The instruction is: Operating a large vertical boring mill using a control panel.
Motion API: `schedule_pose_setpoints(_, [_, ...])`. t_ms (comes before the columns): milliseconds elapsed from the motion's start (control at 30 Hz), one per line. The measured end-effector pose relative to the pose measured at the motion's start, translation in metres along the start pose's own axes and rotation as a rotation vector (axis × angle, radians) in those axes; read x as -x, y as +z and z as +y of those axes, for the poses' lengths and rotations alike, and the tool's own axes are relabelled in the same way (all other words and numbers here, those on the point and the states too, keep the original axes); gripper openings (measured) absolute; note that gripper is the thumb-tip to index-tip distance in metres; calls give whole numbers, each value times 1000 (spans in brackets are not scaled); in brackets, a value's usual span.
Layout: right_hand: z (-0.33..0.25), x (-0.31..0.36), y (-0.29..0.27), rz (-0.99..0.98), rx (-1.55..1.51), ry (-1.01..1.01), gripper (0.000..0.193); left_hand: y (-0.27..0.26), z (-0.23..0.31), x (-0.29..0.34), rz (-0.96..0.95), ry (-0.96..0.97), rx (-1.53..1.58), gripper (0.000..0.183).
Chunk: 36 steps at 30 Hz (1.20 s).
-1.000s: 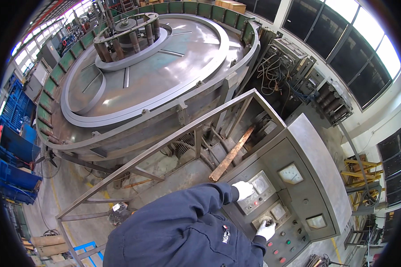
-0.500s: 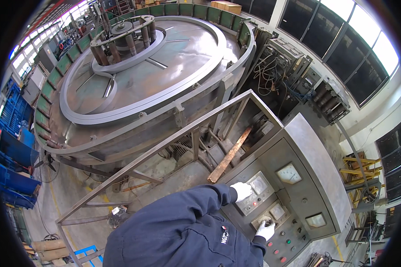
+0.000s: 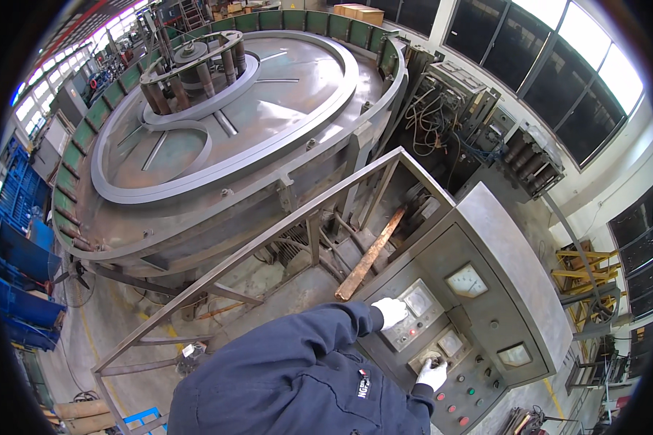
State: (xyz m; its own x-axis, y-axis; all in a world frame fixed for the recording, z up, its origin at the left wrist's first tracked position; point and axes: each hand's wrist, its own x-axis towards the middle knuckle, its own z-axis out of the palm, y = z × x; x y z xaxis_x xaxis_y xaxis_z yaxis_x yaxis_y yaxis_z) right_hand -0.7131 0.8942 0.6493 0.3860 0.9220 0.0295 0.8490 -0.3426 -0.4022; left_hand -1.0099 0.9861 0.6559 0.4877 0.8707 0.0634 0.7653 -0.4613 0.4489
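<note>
My left hand (image 3: 392,313), in a white glove, rests against the upper meter panel (image 3: 416,317) of a grey control console (image 3: 511,283). Its fingers are curled toward the panel, and what they grip is hidden. Lower down, my right hand (image 3: 432,374), also gloved in white, pinches a round knob (image 3: 429,358) on the lower meter panel (image 3: 450,344). Both arms reach in from the lower edge in dark blue sleeves. Beyond the railing, a large round metal turntable (image 3: 283,101) carries a grey ring (image 3: 243,161).
A metal railing (image 3: 218,270) runs between me and the turntable's rim (image 3: 268,181). A wooden beam (image 3: 370,257) leans beside the console. Several coloured buttons (image 3: 463,420) lie below my right hand. Cables and machinery (image 3: 442,116) stand at the far right.
The turntable has rotated clockwise, its near side moving left with the slots. The view has shifted slightly. Both hands keep their places on the console.
</note>
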Motion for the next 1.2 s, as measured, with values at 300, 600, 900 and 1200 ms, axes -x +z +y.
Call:
schedule_pose_setpoints(300, [0,0,-1,-3,-9,-5,38,-3,0,0,-20,-4,4,15])
schedule_pose_setpoints(600, [2,-1,2,4,11,-3,39,3,-2,-1,-14,13,-9,13])
schedule_pose_setpoints(900, [-3,-1,-3,-20,2,2,39,4,-4,-1,-22,-6,23,19])
schedule_pose_setpoints(1200, [1,-1,0,14,67,-51,40,-3,1,-1,-36,-67,96,24])
